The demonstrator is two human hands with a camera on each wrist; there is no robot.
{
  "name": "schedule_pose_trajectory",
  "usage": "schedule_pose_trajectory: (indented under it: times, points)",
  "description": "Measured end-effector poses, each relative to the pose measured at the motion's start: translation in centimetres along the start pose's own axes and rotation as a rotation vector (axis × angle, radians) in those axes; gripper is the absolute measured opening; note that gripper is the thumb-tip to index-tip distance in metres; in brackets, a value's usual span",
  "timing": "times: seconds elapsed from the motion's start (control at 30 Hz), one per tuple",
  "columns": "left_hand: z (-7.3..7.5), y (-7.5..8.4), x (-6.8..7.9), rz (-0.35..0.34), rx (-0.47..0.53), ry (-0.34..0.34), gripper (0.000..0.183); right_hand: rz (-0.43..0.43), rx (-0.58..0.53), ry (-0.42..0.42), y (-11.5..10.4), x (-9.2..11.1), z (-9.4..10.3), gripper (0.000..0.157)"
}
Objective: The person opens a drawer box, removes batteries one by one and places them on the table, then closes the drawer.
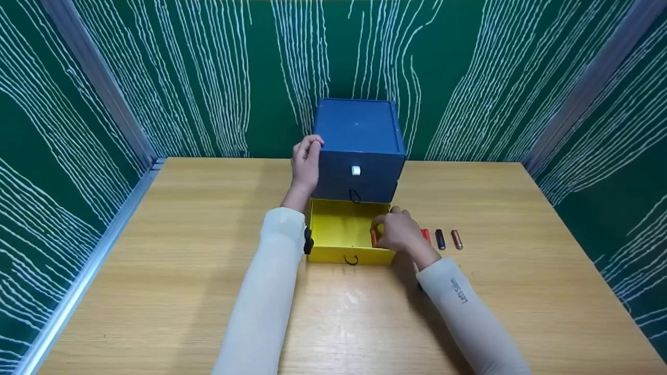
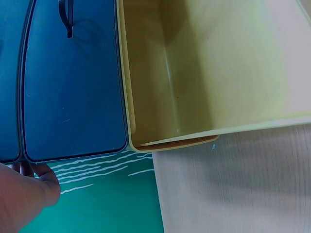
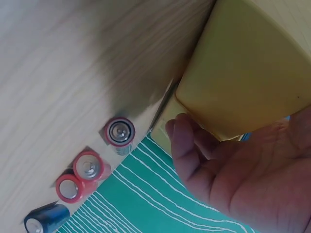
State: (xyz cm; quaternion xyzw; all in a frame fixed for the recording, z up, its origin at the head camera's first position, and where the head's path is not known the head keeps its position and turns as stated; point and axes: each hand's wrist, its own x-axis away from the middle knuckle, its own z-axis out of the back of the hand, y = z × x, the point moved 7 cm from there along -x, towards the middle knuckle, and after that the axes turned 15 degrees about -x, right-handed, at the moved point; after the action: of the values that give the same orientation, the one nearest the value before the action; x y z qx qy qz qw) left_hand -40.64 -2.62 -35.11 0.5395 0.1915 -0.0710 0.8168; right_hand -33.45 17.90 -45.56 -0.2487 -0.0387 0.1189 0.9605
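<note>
A blue drawer cabinet (image 1: 357, 125) stands at the back of the table, its yellow bottom drawer (image 1: 338, 255) pulled out. My left hand (image 1: 306, 164) holds the cabinet's upper left side, fingers at its top edge; in the left wrist view the hand (image 2: 26, 196) is beside the blue drawer front (image 2: 73, 97). The right hand (image 1: 398, 230) reaches over the drawer's right wall, with a red battery (image 1: 373, 238) at its thumb and index finger inside the drawer. The right wrist view shows this hand (image 3: 243, 179) with curled fingers by the yellow wall (image 3: 248, 68); the battery is hidden there.
Right of the drawer, several batteries stand on the wooden table (image 1: 208, 291), among them a red one (image 1: 425, 235), a dark blue one (image 1: 440, 239) and a reddish-brown one (image 1: 457, 239). Green walls (image 1: 260, 104) with white lines enclose the table's back and sides.
</note>
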Motion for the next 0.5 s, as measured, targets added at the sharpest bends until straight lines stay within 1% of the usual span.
schedule_pose_trajectory:
  times: [0.13, 0.17, 0.3, 0.5]
  points:
    - [-0.08, -0.14, 0.01, 0.015, -0.003, -0.003, 0.025, -0.007, -0.016, 0.002, 0.0, 0.05, 0.16, 0.04]
    - [-0.22, -0.46, -0.14, 0.009, -0.008, 0.002, 0.025, -0.009, -0.02, 0.003, 0.02, 0.05, 0.18, 0.04]
    - [-0.18, -0.37, -0.14, 0.001, -0.013, 0.007, 0.023, -0.007, -0.043, 0.012, 0.07, 0.06, 0.34, 0.041]
    - [-0.13, -0.4, -0.18, 0.014, -0.018, 0.001, 0.024, 0.004, -0.056, 0.023, -0.13, 0.06, 0.82, 0.042]
